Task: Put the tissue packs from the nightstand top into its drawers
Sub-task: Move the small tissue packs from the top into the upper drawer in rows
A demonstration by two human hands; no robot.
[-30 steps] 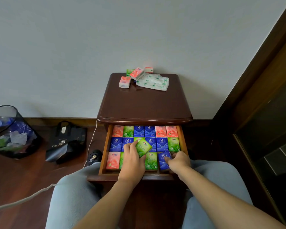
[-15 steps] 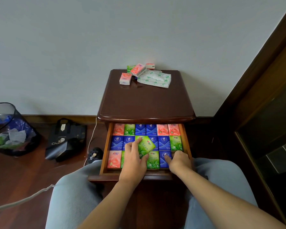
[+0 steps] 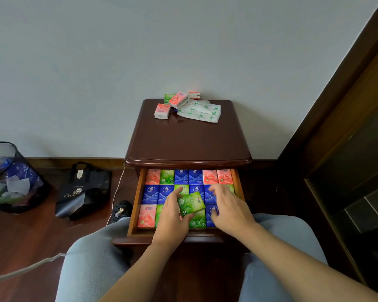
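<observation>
Loose packs (image 3: pixel 162 110) at nightstand top's (image 3: pixel 188 140) back; rows of packs (image 3: pixel 151 194) in open drawer (image 3: pixel 133 211) below.

A bin (image 3: pixel 13 177) sat at nine o'clock, a black bag (image 3: pixel 83 190) beside it, a white cable (image 3: pixel 118 188) just right of the bag.

Your one head camera looked forward and down from close above your knees, facing the nightstand (image 3: pixel 188 136) and its open drawer (image 3: pixel 138 203) against the wall.
</observation>
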